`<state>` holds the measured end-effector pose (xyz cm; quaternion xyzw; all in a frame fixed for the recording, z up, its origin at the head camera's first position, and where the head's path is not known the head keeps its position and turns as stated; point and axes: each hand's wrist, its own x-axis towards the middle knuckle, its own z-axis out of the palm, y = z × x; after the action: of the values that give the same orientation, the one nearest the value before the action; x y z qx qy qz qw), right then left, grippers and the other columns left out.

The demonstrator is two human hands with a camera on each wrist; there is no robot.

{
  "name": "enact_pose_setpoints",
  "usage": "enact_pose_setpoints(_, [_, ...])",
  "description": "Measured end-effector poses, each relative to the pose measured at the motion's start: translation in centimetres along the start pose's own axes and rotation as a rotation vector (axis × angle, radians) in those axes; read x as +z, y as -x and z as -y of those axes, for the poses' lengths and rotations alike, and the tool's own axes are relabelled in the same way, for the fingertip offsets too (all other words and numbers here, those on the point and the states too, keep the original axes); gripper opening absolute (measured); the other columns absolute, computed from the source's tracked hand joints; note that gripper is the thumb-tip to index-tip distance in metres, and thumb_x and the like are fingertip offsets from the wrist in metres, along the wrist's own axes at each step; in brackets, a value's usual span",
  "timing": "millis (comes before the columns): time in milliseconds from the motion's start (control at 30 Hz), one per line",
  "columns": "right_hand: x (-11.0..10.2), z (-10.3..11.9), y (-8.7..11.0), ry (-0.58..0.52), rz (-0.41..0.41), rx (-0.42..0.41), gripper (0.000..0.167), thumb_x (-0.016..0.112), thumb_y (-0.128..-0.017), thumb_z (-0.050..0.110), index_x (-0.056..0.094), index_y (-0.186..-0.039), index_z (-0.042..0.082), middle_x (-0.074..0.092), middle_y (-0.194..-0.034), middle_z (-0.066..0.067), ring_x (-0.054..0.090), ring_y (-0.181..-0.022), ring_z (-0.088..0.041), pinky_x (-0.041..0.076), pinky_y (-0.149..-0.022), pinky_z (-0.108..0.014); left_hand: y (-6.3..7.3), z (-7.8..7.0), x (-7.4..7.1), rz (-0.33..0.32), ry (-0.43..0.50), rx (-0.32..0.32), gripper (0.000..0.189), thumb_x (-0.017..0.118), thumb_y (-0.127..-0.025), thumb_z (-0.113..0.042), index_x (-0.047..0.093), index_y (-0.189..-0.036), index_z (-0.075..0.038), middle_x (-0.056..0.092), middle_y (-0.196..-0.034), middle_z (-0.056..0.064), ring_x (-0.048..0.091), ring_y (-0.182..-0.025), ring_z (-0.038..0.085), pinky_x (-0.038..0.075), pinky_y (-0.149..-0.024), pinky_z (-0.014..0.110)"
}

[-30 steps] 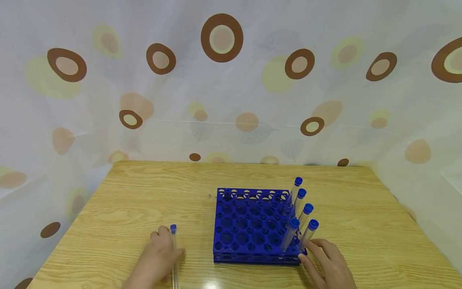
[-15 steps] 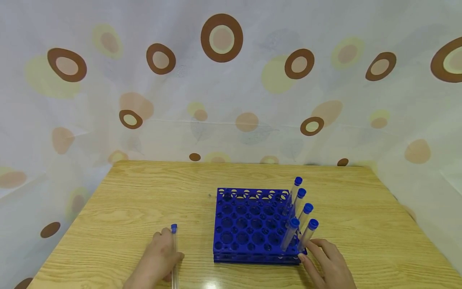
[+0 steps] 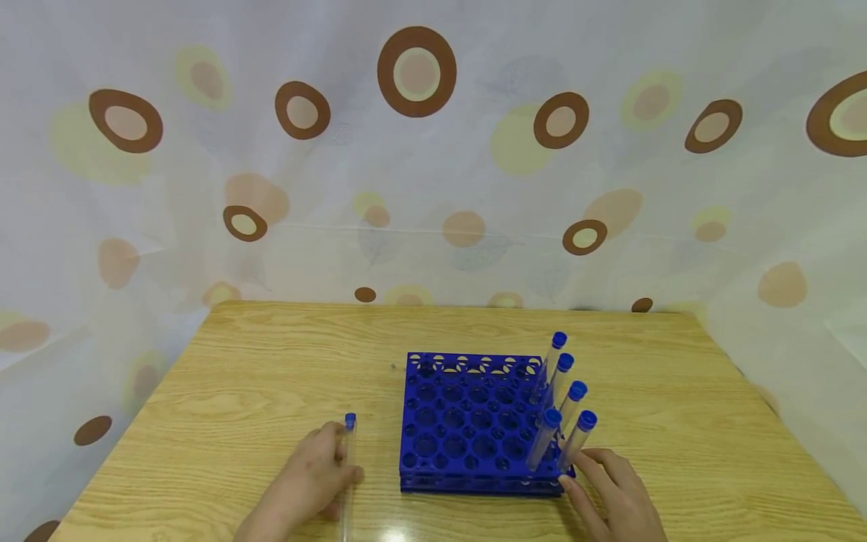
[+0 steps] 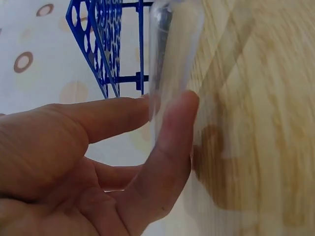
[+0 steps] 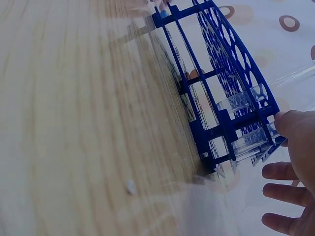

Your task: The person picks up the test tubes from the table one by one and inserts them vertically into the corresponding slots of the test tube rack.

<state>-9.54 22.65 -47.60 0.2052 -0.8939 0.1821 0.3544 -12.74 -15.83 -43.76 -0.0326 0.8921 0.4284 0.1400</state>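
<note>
My left hand [image 3: 305,478] pinches a clear test tube [image 3: 348,489] with a blue cap between thumb and fingers, left of the rack. In the left wrist view the tube's rounded clear end [image 4: 177,34] points away from the fingers, just over the table. A blue test tube rack [image 3: 488,473] stands at centre right. Several capped test tubes [image 3: 543,444] lean in the holes along its right side. My right hand [image 3: 619,497] holds the rack's front right corner, thumb at the front; in the right wrist view three fingers [image 5: 280,194] extend off the rack.
The rack's left and middle holes hold no tubes. Under everything lies a wood-grain table [image 3: 271,354]. A white patterned curtain [image 3: 420,173] hangs behind it and at both sides. A small pale speck [image 5: 130,187] shows on the table in the right wrist view.
My left hand has shifted right toward the rack with the test tube, which has also moved slightly away from me. The right hand and the rack stay in place.
</note>
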Motion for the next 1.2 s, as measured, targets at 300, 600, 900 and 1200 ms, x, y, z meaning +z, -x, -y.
enact_pose_setpoints(300, [0.0,0.2,-0.1,0.004,-0.001,0.001,0.025,0.077,-0.086,0.027,0.074,-0.102,0.009,0.068,-0.095,-0.004,0.063,-0.083,-0.021,0.049,-0.069,-0.029,-0.5,-1.8,-0.2,-0.036,0.2,0.087,0.065,0.075,-0.085,-0.004,0.045,-0.142,0.004,0.056,-0.117,0.017,0.062,-0.078,0.018,0.058,-0.055,0.035])
enact_pose_setpoints(600, [0.0,0.2,-0.2,0.01,-0.001,0.003,0.024,0.077,-0.087,0.028,0.074,-0.101,0.009,0.068,-0.095,-0.004,0.063,-0.083,-0.021,0.049,-0.069,-0.029,-0.7,-4.9,-0.9,-0.055,0.375,0.135,0.06,0.072,-0.09,-0.009,0.047,-0.145,-0.012,0.054,-0.131,0.012,0.064,-0.084,0.018,0.06,-0.055,0.035])
enact_pose_setpoints(900, [-0.1,0.2,-0.1,0.014,0.011,0.013,0.024,0.081,-0.082,0.024,0.074,-0.099,0.009,0.067,-0.094,-0.003,0.062,-0.082,-0.019,0.049,-0.069,-0.027,-1.2,-8.2,0.3,0.087,0.504,0.21,0.058,0.065,-0.095,-0.005,0.043,-0.148,-0.012,0.048,-0.136,0.015,0.066,-0.097,0.025,0.062,-0.063,0.04])
enact_pose_setpoints(1200, [-0.1,0.2,0.0,0.016,0.018,0.033,0.027,0.084,-0.077,0.02,0.075,-0.101,0.01,0.067,-0.095,-0.002,0.062,-0.082,-0.019,0.049,-0.07,-0.025,-1.6,-11.4,2.6,0.139,0.509,0.369,0.053,0.06,-0.097,-0.001,0.043,-0.146,-0.012,0.05,-0.13,0.017,0.062,-0.1,0.023,0.062,-0.064,0.037])
